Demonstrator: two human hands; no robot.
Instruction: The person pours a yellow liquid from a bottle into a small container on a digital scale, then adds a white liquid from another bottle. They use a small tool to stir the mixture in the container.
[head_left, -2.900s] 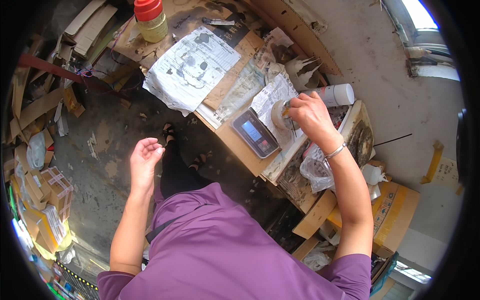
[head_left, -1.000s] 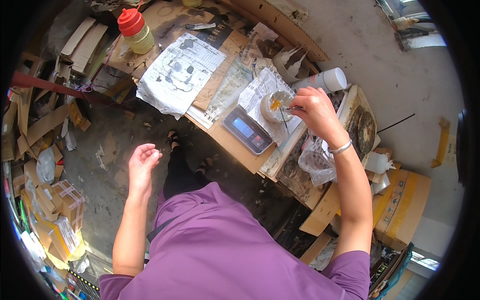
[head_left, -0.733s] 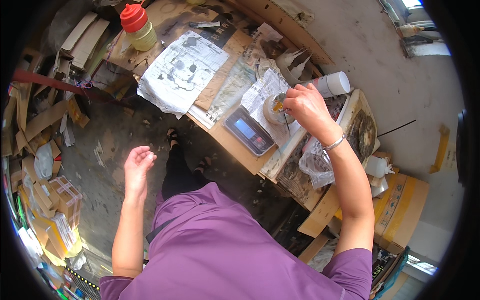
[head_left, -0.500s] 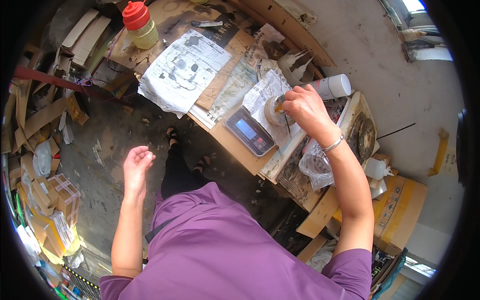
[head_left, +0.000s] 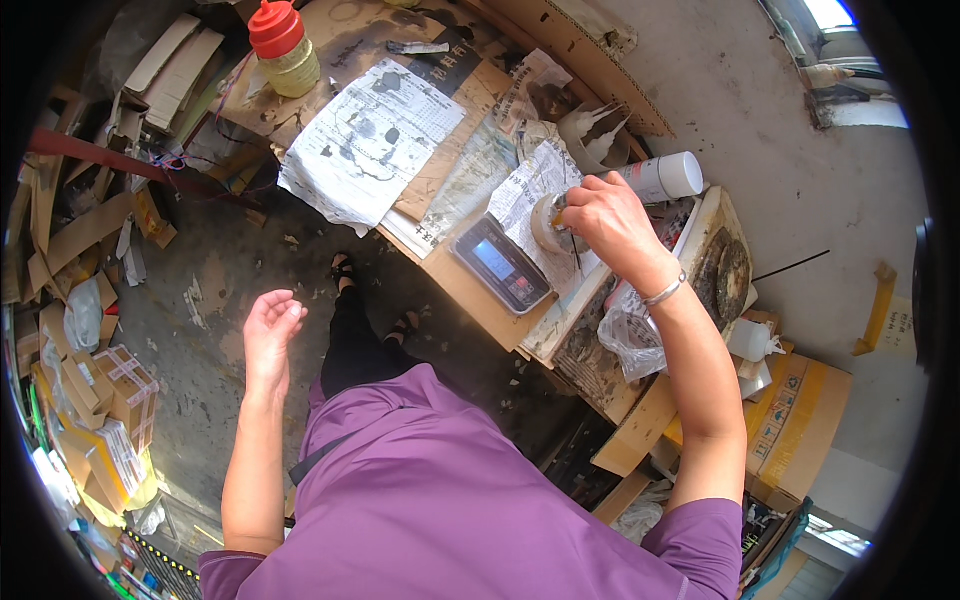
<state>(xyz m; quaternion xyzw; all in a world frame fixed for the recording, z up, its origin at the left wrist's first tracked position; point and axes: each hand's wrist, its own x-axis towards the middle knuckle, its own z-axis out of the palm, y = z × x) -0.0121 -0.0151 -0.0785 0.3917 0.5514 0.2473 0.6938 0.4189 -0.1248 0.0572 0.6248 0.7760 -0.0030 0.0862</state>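
My right hand [head_left: 608, 222] is closed in a pinch over a small round tub [head_left: 547, 222] with a whitish rim. What its fingers grip is mostly hidden; a bit of amber colour and a thin dark line show beneath them. The tub stands on crumpled printed paper [head_left: 508, 200], beside the lit display of a digital scale [head_left: 497, 262]. Over the floor, away from the bench, my left hand [head_left: 272, 325] hangs empty, its fingers loosely curled and the thumb apart from the palm.
A white cylindrical can [head_left: 665, 178] lies behind my right hand, near white nozzle bottles [head_left: 600, 135]. Stained paper [head_left: 375, 140] and a red-capped bottle [head_left: 285, 55] occupy the bench's far left. A clear plastic bag [head_left: 633, 335] hangs under my right wrist. Cardboard boxes [head_left: 800, 420] stand at right.
My right hand has shifted very slightly left and down over the tub. My left hand stays almost in place, and the bench things look the same.
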